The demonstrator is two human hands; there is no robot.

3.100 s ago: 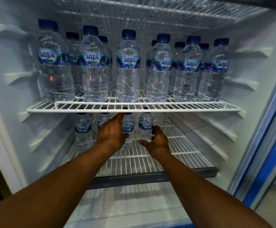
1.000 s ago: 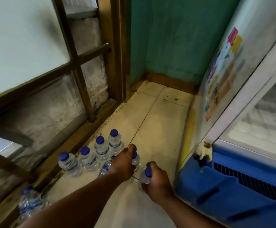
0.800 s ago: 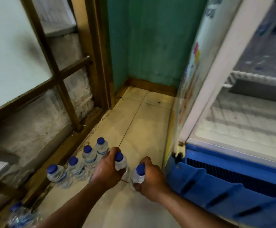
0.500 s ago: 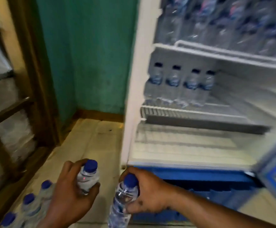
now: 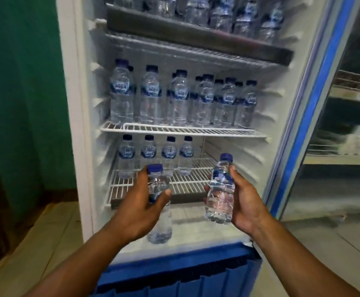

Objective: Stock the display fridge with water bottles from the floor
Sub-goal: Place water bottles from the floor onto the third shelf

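The left hand (image 5: 136,209) held 1 clear plastic water bottle with a blue cap (image 5: 160,224) upright, fingers curled round its upper body. The right hand (image 5: 245,202) gripped a 2nd matching bottle (image 5: 220,189), slightly tilted, fingers wrapped behind it. Both bottles were in front of the open white display fridge (image 5: 71,125), near its lower white wire shelf (image 5: 187,183), not on it. 4 small bottles (image 5: 168,153) stood in a row at that shelf's back. The wire shelf above (image 5: 185,130) carried larger bottles (image 5: 180,99) in rows.
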